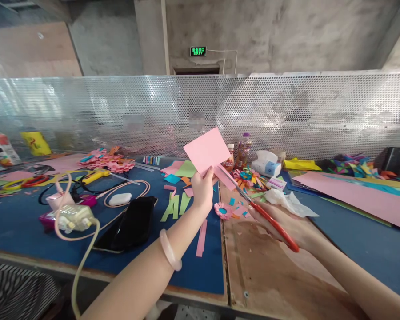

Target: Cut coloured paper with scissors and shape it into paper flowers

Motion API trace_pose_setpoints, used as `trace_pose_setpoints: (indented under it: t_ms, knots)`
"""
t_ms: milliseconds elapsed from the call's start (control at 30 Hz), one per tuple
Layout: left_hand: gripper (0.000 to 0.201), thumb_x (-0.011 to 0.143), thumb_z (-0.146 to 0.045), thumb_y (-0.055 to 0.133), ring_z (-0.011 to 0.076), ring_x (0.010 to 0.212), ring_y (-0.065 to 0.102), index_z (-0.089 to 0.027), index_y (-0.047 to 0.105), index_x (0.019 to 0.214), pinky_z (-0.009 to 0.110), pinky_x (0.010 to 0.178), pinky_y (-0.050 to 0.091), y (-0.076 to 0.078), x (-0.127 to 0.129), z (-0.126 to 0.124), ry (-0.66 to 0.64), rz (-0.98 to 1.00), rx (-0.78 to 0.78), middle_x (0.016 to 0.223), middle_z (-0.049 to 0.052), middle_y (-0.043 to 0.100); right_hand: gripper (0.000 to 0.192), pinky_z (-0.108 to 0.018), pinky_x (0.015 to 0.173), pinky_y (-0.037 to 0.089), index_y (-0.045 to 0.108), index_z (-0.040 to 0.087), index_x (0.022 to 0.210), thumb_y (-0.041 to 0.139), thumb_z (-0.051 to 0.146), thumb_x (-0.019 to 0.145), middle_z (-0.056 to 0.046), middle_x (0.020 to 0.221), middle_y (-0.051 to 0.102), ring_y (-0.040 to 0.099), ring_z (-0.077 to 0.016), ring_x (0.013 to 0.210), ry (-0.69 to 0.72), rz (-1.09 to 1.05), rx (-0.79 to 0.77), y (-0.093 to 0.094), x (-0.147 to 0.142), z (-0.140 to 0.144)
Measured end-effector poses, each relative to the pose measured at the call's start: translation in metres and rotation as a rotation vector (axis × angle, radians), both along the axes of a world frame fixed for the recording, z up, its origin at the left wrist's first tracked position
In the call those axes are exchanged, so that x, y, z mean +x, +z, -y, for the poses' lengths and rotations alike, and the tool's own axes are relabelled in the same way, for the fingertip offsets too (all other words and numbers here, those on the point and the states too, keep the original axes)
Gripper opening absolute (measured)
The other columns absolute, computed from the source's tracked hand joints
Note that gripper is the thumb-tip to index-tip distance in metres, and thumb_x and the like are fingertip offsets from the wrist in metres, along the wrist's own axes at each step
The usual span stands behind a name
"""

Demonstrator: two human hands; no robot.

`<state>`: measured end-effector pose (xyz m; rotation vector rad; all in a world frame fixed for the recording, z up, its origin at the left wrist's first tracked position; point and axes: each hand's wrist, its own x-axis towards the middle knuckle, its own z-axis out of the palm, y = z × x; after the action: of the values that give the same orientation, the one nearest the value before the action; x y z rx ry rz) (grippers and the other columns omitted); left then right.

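Observation:
Raised above the table, a sheet of pink paper (206, 149) is pinched at its lower edge by my left hand (202, 189). My right hand (276, 222) is wrapped round a pair of scissors (273, 222) with red handles. Their blades point up and left, at the lower right edge of the sheet, where a pink strip (225, 178) hangs along the cut. Below my hands lie a pink paper flower (223, 210) with a blue centre, green paper strips (175, 206) and a pink strip (202, 238).
A black phone (133, 222), a white earphone case (120, 199) and a power strip with cables (75, 217) lie left. Bottles (244, 149), a tissue pack (266, 165) and crumpled tissue (288, 202) stand behind. Large pink sheets (360, 198) lie right. A perforated metal screen (136, 106) borders the table.

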<state>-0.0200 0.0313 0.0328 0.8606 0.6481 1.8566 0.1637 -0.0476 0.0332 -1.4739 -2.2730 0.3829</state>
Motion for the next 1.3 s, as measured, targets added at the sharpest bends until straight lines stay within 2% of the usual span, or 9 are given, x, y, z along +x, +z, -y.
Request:
trace_pose_setpoints:
  t_ms: [100, 200, 333, 600, 800, 1033, 1167, 1300]
  knots:
    - [0.023, 0.07, -0.018, 0.065, 0.0266, 0.095, 0.063, -0.01, 0.064, 0.092, 0.038, 0.081, 0.051, -0.001, 0.0, -0.001, -0.006, 0.024, -0.003, 0.1, 0.014, 0.067, 0.028, -0.026, 0.055, 0.042, 0.049, 0.02, 0.067, 0.036, 0.042, 0.081, -0.004, 0.069, 0.062, 0.056, -0.0189, 0.064, -0.064, -0.058, -0.061, 0.006, -0.008, 0.001]
    - [0.023, 0.071, -0.018, 0.064, 0.0262, 0.095, 0.063, -0.01, 0.063, 0.093, 0.038, 0.081, 0.051, -0.002, 0.001, -0.001, -0.013, 0.028, -0.003, 0.1, 0.014, 0.067, 0.03, -0.025, 0.053, 0.039, 0.043, 0.02, 0.062, 0.033, 0.041, 0.081, -0.001, 0.059, 0.055, 0.049, -0.0149, 0.055, -0.111, -0.06, -0.124, 0.011, -0.014, 0.002]
    - [0.023, 0.071, -0.018, 0.064, 0.0262, 0.096, 0.063, -0.01, 0.063, 0.093, 0.037, 0.081, 0.052, -0.002, 0.001, -0.001, -0.019, 0.017, 0.012, 0.105, 0.014, 0.065, 0.031, -0.023, 0.047, 0.033, 0.039, 0.02, 0.061, 0.034, 0.043, 0.082, 0.003, 0.05, 0.048, 0.042, -0.0114, 0.046, -0.102, -0.038, -0.165, 0.009, -0.013, -0.001]
    - [0.021, 0.071, -0.018, 0.065, 0.0265, 0.099, 0.061, -0.011, 0.064, 0.091, 0.037, 0.082, 0.052, -0.003, 0.001, 0.001, -0.034, 0.02, 0.019, 0.107, 0.014, 0.065, 0.032, -0.022, 0.046, 0.034, 0.042, 0.019, 0.06, 0.039, 0.043, 0.081, 0.001, 0.052, 0.053, 0.045, -0.0122, 0.047, -0.193, -0.043, -0.234, 0.007, -0.013, 0.0]
    - [0.024, 0.071, -0.017, 0.064, 0.0258, 0.097, 0.062, -0.012, 0.063, 0.093, 0.037, 0.081, 0.052, -0.002, 0.002, 0.002, -0.022, 0.019, 0.035, 0.107, 0.013, 0.065, 0.029, -0.021, 0.046, 0.033, 0.039, 0.019, 0.06, 0.039, 0.038, 0.082, 0.003, 0.048, 0.051, 0.045, -0.0114, 0.045, -0.229, -0.029, -0.258, 0.012, -0.015, 0.007]
    - [0.024, 0.071, -0.019, 0.064, 0.0256, 0.094, 0.063, -0.011, 0.064, 0.093, 0.038, 0.079, 0.053, -0.003, 0.002, 0.002, -0.004, -0.003, 0.024, 0.104, 0.014, 0.066, 0.027, -0.022, 0.048, 0.032, 0.039, 0.019, 0.062, 0.037, 0.038, 0.081, 0.003, 0.05, 0.049, 0.043, -0.0118, 0.046, -0.185, 0.022, -0.219, 0.007, -0.012, 0.001]
    - [0.024, 0.071, -0.019, 0.064, 0.0255, 0.093, 0.064, -0.011, 0.064, 0.093, 0.037, 0.079, 0.053, -0.004, 0.002, 0.002, 0.0, -0.015, 0.011, 0.104, 0.013, 0.066, 0.02, -0.021, 0.047, 0.03, 0.037, 0.019, 0.061, 0.039, 0.03, 0.078, 0.004, 0.052, 0.048, 0.041, -0.0113, 0.048, -0.202, 0.041, -0.219, 0.005, -0.01, 0.0]
    - [0.022, 0.071, -0.018, 0.064, 0.0248, 0.094, 0.063, -0.013, 0.064, 0.093, 0.036, 0.079, 0.052, -0.004, 0.001, 0.002, 0.001, -0.014, -0.008, 0.105, 0.012, 0.066, 0.021, -0.022, 0.046, 0.029, 0.036, 0.019, 0.06, 0.04, 0.031, 0.077, 0.003, 0.051, 0.046, 0.041, -0.0114, 0.047, -0.219, 0.01, -0.214, 0.004, -0.01, 0.002]
